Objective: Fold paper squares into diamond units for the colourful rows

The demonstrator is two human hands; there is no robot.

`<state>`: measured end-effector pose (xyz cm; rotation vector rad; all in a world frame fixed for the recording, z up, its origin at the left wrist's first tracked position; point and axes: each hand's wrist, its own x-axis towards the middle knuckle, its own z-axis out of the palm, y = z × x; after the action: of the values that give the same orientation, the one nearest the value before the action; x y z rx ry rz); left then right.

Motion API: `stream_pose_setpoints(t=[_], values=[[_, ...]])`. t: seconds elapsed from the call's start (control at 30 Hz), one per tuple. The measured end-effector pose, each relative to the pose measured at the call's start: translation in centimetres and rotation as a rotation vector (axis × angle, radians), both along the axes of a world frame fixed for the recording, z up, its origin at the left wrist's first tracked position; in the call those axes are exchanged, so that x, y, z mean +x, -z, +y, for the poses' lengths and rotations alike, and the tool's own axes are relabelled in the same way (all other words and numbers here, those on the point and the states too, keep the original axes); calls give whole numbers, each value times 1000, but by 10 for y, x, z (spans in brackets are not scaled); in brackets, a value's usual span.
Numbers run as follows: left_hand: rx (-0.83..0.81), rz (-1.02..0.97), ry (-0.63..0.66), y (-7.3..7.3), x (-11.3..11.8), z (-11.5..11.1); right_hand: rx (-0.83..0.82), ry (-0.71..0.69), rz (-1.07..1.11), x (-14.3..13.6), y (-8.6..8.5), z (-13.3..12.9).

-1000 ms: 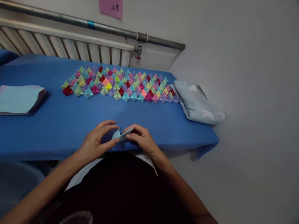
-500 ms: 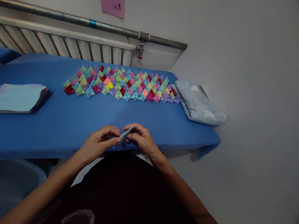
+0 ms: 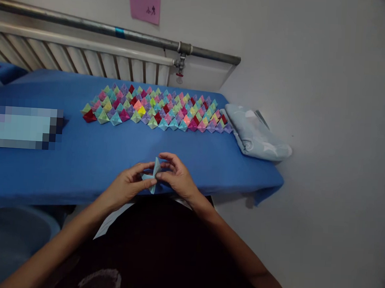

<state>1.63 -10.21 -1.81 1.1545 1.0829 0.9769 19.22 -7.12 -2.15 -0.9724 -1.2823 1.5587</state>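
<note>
A small piece of light blue folded paper (image 3: 156, 167) is held just above the front edge of the blue-covered table (image 3: 89, 168). My left hand (image 3: 128, 184) pinches its lower left part between thumb and fingers. From the right, my right hand (image 3: 177, 175) grips the paper's other side, thumb and fingers closed around its edge. Its flaps stand apart, one pointing up and one toward the left. Beyond the hands, several rows of colourful folded paper pieces (image 3: 163, 110) stand close together.
At the left lies a pixelated, pale blue stack (image 3: 20, 127). A folded light blue cloth (image 3: 256, 132) rests at the table's right end, near the wall. Behind the table run a radiator (image 3: 86, 59) and a metal pipe (image 3: 211, 54). A blue basin (image 3: 17, 237) is below left.
The blue paper has turned more upright and its flaps have spread apart. My right hand has shifted slightly left. The left stack now appears pixelated.
</note>
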Motion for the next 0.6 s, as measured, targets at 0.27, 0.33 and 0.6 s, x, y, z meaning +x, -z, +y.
stream_pose_setpoints(t=[0.27,0.33,0.6], values=[[-35,-58,-45,-4,3,0,157,34,-174,0,-9,-8],[-27,-68,-59,-6,4,1,120,-11,-163,-2,-12,-10],[-129,-175,6,-4,1,-1,-8,-46,-16,1,-9,-7]])
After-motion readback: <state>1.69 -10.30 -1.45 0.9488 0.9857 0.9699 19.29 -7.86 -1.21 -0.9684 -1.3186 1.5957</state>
